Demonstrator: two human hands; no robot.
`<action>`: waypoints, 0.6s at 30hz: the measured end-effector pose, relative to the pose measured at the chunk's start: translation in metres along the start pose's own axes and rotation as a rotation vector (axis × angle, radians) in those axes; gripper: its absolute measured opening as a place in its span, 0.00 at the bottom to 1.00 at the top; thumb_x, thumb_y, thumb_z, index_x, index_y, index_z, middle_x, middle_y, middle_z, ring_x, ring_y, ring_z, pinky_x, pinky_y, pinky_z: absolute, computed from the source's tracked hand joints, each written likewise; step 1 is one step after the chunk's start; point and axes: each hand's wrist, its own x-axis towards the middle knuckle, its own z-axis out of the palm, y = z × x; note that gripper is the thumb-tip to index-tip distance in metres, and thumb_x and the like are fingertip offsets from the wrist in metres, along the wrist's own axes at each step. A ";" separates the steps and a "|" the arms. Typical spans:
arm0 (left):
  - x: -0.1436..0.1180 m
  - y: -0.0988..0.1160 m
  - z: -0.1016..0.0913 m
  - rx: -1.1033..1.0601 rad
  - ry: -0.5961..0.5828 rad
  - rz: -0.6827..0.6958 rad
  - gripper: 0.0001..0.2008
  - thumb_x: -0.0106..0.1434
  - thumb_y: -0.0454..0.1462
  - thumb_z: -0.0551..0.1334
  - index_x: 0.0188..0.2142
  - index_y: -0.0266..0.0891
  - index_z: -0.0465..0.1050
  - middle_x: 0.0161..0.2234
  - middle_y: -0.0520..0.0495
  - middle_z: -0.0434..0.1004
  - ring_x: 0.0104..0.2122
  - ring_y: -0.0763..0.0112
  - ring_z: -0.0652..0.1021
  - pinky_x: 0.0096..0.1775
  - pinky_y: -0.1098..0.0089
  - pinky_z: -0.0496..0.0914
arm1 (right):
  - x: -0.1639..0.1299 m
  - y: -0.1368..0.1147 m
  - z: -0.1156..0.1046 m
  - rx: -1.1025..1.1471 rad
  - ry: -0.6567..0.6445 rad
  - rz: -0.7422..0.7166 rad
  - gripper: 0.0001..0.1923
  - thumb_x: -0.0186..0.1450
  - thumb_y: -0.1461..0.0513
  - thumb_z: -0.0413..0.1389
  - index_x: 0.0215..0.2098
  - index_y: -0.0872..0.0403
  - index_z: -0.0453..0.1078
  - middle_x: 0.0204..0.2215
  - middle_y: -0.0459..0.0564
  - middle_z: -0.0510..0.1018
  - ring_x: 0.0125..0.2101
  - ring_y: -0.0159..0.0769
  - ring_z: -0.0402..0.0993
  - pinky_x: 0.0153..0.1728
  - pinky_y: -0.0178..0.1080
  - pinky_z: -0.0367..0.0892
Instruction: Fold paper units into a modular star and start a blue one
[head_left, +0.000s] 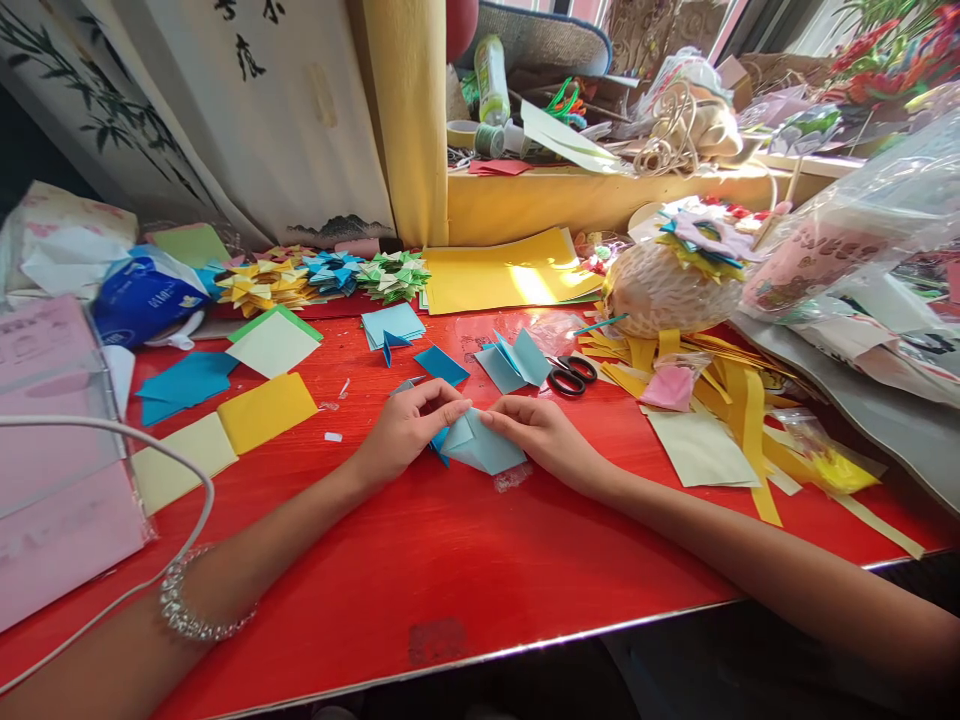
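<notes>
Red table (465, 560) fills most of the view, and it is full of paper. Near the middle of the frame lies my light blue folded paper (480, 443). My left hand (409, 428) pinches its left side, and my right hand (541, 432) presses the top edge with closed fingertips. I think both thumbs are tucked under, but I cannot see them well.

Just above sit more blue folded pieces (516, 362) and black scissors (571, 374). Yellow squares (266, 410) lie to the left. Finished paper stars (330, 275) line the upper left. Yellow strips (742, 410) spread on the right.

If I press crooked, the fold could come out bent. If my fingers slip, the paper could pop open. A bit of clear tape (513, 477) just below could stick to it.
</notes>
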 end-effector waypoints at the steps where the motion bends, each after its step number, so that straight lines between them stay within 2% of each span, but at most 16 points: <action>1: 0.000 0.001 0.000 -0.013 0.017 -0.001 0.10 0.58 0.42 0.57 0.28 0.37 0.67 0.25 0.53 0.64 0.26 0.77 0.65 0.27 0.76 0.60 | 0.000 0.000 0.000 0.017 0.015 0.006 0.19 0.60 0.50 0.49 0.24 0.57 0.61 0.20 0.43 0.58 0.21 0.25 0.51 0.18 0.30 0.46; 4: -0.001 0.002 0.000 -0.050 0.027 -0.026 0.11 0.57 0.43 0.58 0.27 0.37 0.67 0.23 0.53 0.64 0.24 0.77 0.65 0.24 0.76 0.60 | 0.001 0.001 -0.001 0.127 0.080 0.039 0.19 0.58 0.49 0.52 0.23 0.57 0.60 0.18 0.41 0.58 0.19 0.24 0.51 0.17 0.30 0.46; 6: 0.000 0.002 0.000 -0.081 0.020 -0.053 0.11 0.57 0.43 0.58 0.28 0.37 0.66 0.22 0.53 0.66 0.21 0.78 0.65 0.23 0.76 0.60 | 0.003 0.001 -0.002 0.247 0.171 0.048 0.20 0.56 0.49 0.54 0.21 0.56 0.57 0.17 0.40 0.57 0.18 0.23 0.50 0.17 0.29 0.46; 9: 0.001 0.002 -0.001 -0.179 0.074 -0.088 0.10 0.57 0.43 0.58 0.30 0.37 0.65 0.22 0.53 0.70 0.19 0.78 0.66 0.23 0.75 0.62 | 0.007 0.000 -0.002 0.436 0.260 0.035 0.18 0.57 0.50 0.54 0.23 0.55 0.57 0.19 0.40 0.59 0.18 0.24 0.55 0.18 0.28 0.54; 12: 0.002 0.002 -0.001 -0.264 0.112 -0.099 0.11 0.57 0.44 0.57 0.31 0.38 0.63 0.24 0.50 0.74 0.21 0.76 0.70 0.25 0.74 0.65 | 0.009 -0.001 -0.003 0.503 0.149 0.040 0.13 0.57 0.52 0.55 0.30 0.54 0.62 0.26 0.43 0.68 0.26 0.29 0.67 0.25 0.31 0.65; 14: 0.003 0.001 -0.001 -0.252 0.053 -0.095 0.10 0.57 0.43 0.57 0.31 0.37 0.63 0.25 0.49 0.75 0.23 0.74 0.72 0.26 0.73 0.65 | 0.009 -0.001 -0.003 0.448 0.061 0.049 0.14 0.56 0.54 0.57 0.32 0.55 0.65 0.29 0.46 0.71 0.28 0.31 0.70 0.28 0.34 0.67; 18: 0.002 0.001 0.000 -0.153 -0.074 -0.092 0.09 0.55 0.41 0.60 0.28 0.36 0.64 0.25 0.51 0.72 0.26 0.74 0.72 0.29 0.74 0.65 | 0.008 0.002 -0.004 0.342 0.045 0.070 0.15 0.56 0.53 0.56 0.27 0.58 0.67 0.20 0.46 0.73 0.20 0.30 0.69 0.25 0.33 0.66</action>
